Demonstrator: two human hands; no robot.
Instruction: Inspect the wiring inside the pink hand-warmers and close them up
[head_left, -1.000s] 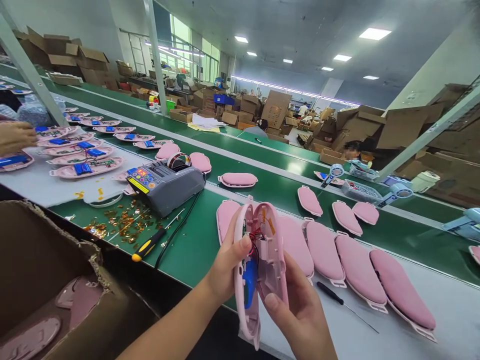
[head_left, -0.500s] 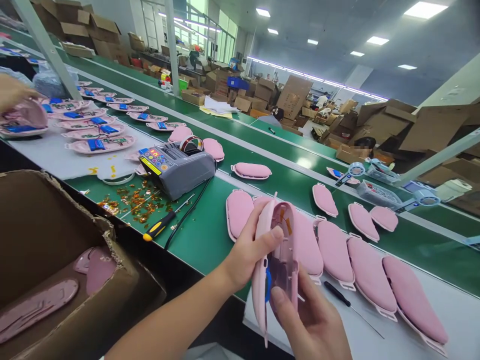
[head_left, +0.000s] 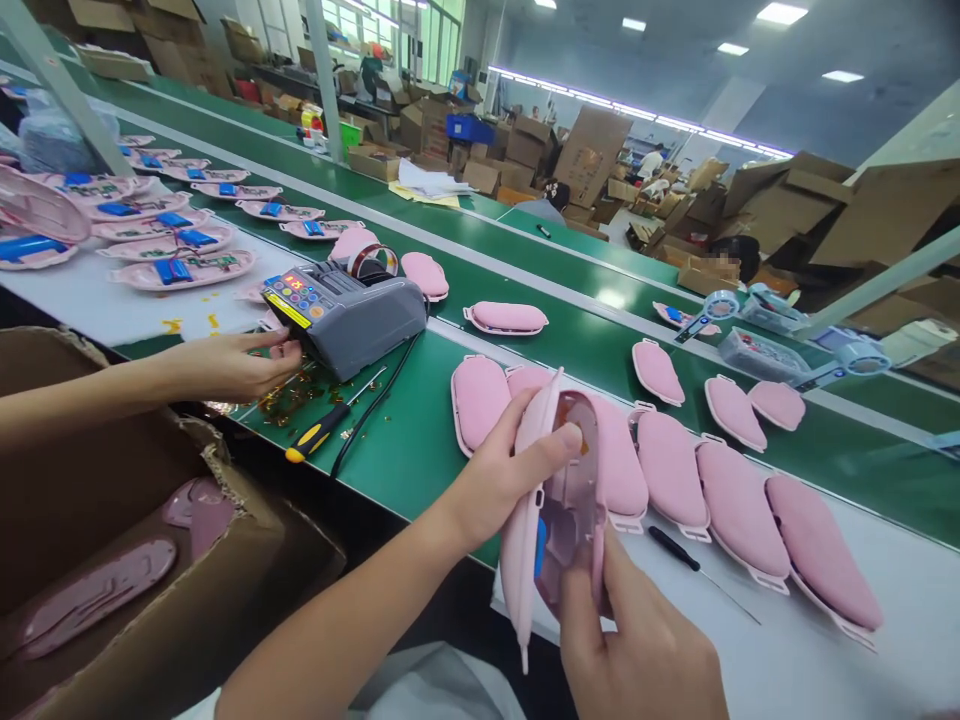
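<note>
You had turned the pink case (head_left: 517, 570) between your hands, so that its left half showed mostly the outer side and only a sliver of the blue part (head_left: 540, 548) remained in sight; the red wires visible a second earlier were hidden. The two halves stood parted and roughly upright by the near edge of the green table (head_left: 390, 480), so, as I judged it, the inside was still being worked on and the case was not yet joined. Your left hand (head_left: 495, 490) was clamped on the left half, its thumb reaching over the gap; whether that thumb pressed the other half, I could not tell. Your right hand (head_left: 645, 630) gripped the right half low down, one digit further inside the shell than half a second before, another along its outer wall. Also new was a co-worker's hand (head_left: 270, 365) at the front of the tape dispenser (head_left: 349, 315). The closed cases (head_left: 671, 470) and the dark screwdriver (head_left: 671, 548) beside them lay as before.
</note>
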